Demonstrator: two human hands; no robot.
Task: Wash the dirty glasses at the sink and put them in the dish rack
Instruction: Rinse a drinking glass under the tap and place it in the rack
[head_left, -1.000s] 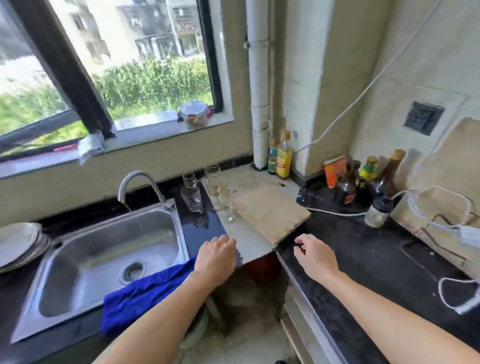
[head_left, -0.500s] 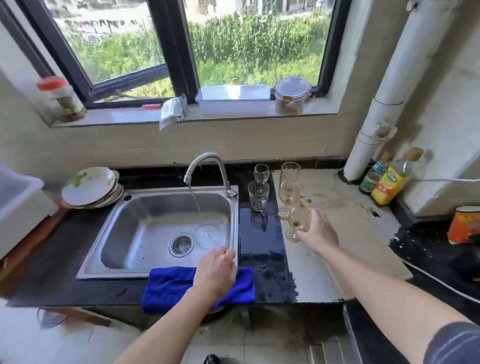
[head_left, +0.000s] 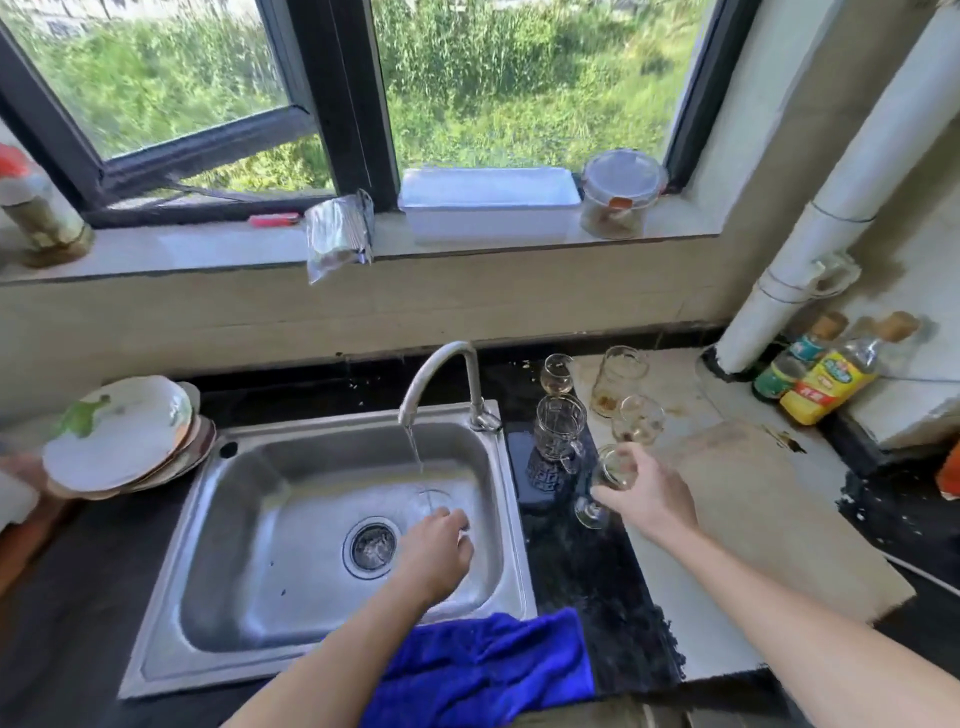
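Right hand grips a stemmed glass round its bowl, fingers curled on it. The glass is tilted with its foot toward the near left, at the seam between the black counter and the pale slab. Cannot tell if the foot touches the counter. Likely the first glass being brought over to wash.

Left hand is over the sink basin, just near of the water stream, with fingers loosely bent and nothing visible in them. Probably waiting to take or rub the glass under the tap. The faucet is running and water goes straight to the drain, so the basin holds no standing water.

The other dirty glasses cluster right of the sink, within reach:
- glass mug with handle, looks empty
- small stemmed glass at the far side, pale dregs
- tall glass, brown residue at the bottom
- second stemmed glass, yellowish film

A blue cloth is draped over the sink's near rim — handy for wiping. Stacked plates sit left of the sink. On the sill, a white tub has contents not visible and a lidded jar has something brownish inside. Oil bottles are far right. No dish rack that I can identify in view.
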